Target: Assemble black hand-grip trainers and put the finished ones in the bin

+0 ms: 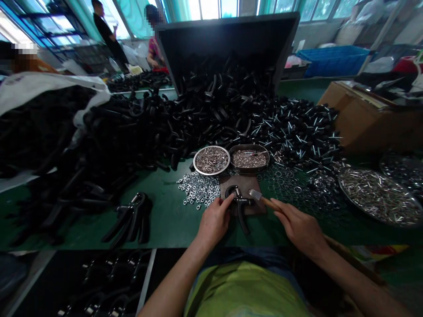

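The fingers of the left hand (pixel 214 222) are drawn together on the left side of a black clamp (pixel 242 216), thumb and forefinger pinching it near the spring. The clamp lies just beyond and to the right of those fingertips, so this hand is the nearer one – it touches, while the right hand (pixel 302 229) is apart from it. The right fingers are curled round the wooden handle of a hammer (pixel 265 202), whose metal head lies just right of the clamp's short crossbar; I can't tell from here whether the head hangs above the plate (pixel 253 182) or rests on it. The clamp's long axis runs from its curved far end towards the near edge of the surface (pixel 172 220), one leg poking out past the plate's near side. The handle slants away to the near right, so hammer and clamp lie at an angle to each other. Nuts (pixel 200 189) are strewn at the plate's left edge; a dish (pixel 211 174) and a tin (pixel 250 170) stand beyond its far edge – small metal parts in both – and rings (pixel 298 189) spread off to the right.
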Available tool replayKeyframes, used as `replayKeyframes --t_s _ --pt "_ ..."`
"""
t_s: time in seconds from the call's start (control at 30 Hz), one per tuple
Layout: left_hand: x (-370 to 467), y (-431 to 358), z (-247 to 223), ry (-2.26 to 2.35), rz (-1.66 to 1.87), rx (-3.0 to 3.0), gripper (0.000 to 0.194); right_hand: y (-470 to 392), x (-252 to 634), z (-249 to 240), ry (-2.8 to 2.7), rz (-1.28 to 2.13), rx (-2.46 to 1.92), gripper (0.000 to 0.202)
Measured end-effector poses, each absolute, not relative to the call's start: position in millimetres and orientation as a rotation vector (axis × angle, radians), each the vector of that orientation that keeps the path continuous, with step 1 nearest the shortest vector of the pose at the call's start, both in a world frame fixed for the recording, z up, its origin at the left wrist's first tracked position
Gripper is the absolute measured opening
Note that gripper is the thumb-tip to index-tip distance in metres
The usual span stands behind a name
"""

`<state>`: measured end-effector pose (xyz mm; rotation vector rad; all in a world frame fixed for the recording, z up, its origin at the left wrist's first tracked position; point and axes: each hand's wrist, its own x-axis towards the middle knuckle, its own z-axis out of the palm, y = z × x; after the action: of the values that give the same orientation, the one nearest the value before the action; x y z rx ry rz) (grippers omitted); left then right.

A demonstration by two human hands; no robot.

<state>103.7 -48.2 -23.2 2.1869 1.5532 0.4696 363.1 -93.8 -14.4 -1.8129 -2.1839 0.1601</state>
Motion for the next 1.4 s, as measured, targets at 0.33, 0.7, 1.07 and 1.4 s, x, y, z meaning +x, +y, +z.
replayKeyframes --t_s 0.33,0.7,1.07,1.4 --pt "131 -58 -16 1.139 0.768 0.873 0.056 -80 414 -34 -2.135 -0.231 -1.846 0.030" --pt "119 -56 16 1.214 0.630 1.486 0.043 103 354 14 -2.320 -0.065 -2.095 0.026" --pt "171 115 15 1.632 0.304 2.574 0.026 125 345 0 -2.345 0.015 -2.115 0.021" --pt "212 158 -11 1.657 0.117 2.469 0.024 127 366 -3 -2.160 0.193 -1.964 0.019"
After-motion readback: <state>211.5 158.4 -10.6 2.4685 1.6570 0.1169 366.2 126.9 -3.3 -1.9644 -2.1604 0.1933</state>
